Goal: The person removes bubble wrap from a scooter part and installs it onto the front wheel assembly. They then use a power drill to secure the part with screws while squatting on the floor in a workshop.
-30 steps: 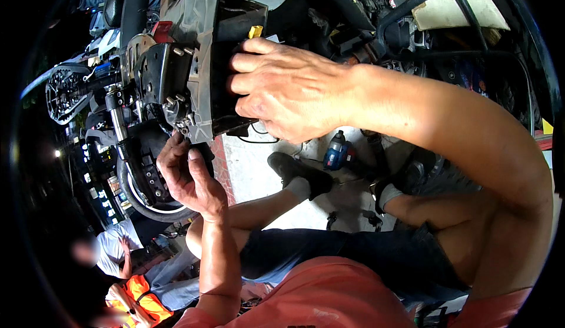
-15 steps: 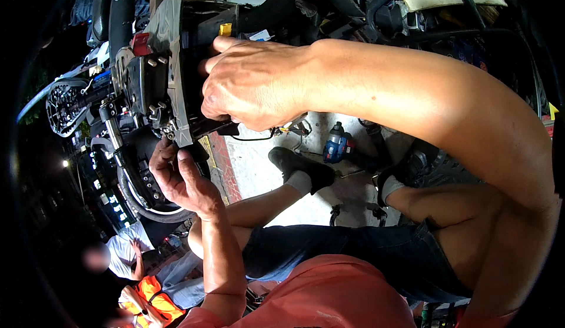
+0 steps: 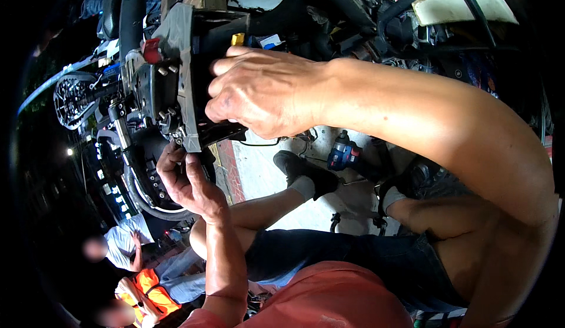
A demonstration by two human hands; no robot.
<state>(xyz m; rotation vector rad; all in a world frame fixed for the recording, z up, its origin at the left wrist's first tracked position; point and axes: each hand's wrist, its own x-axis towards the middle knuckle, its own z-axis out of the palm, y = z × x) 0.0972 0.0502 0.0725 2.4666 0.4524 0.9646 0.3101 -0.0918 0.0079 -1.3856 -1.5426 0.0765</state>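
In the head view, the person's right hand (image 3: 265, 95) lies over the black side of a motorcycle engine block (image 3: 176, 87), the fingers (image 3: 226, 92) curled narrow around the edge of its grey metal cover plate (image 3: 183, 63) and gripping it. The left hand (image 3: 185, 181) comes up from below, just under the lower corner of the same plate; its fingers (image 3: 170, 154) are bent and pinched narrow against the underside of the block, and whether they hold a small part there cannot be told. The engine block sits high in the view, left of centre, mounted on the machine rather than resting on any surface. A red cap (image 3: 151, 50) sticks out on its left face, and a small yellow piece (image 3: 238, 38) shows at its top edge, just above the right hand's knuckles. To the left of the block a chain sprocket (image 3: 73, 98) is visible, well apart from both hands. Under the block curves a dark round casing (image 3: 144, 178), touching the back of the left hand. On the pale floor (image 3: 259, 175) below the right forearm stands a blue cordless power tool (image 3: 343, 151), near a black shoe with a grey sock (image 3: 306, 178) on the person's own foot. At the lower left edge sit other people, one in an orange safety vest (image 3: 147, 295), well apart from the work.
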